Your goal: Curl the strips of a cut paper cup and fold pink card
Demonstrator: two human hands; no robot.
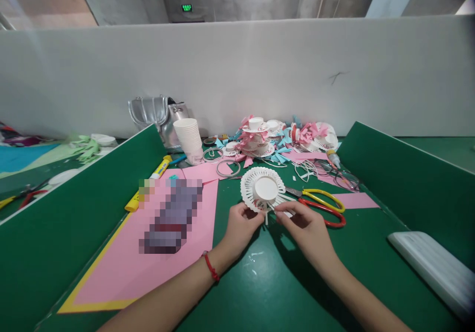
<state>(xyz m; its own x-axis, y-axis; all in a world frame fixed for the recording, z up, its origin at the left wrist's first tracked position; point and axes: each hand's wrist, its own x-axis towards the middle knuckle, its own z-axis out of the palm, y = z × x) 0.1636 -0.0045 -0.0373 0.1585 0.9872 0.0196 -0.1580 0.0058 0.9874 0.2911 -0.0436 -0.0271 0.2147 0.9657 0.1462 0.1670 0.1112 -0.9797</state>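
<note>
A white paper cup has its wall cut into thin strips that fan out around its round base, with many strips folded into a looped, scalloped edge. My left hand pinches the lower left of that edge, near a strip that hangs down. The fingers of my right hand are closed on a loose strip at the lower right. Some uncut-looking straight strips stick out on the right side. Scissors with one yellow and one red handle lie just beyond my right hand, their blades partly behind the cup.
Pink paper sheets and a blurred-out object lie at left, near a glue stick. Stacked paper cups and a silver bag stand behind. Finished-looking paper flowers pile up at the back. A white device sits right, between green partitions.
</note>
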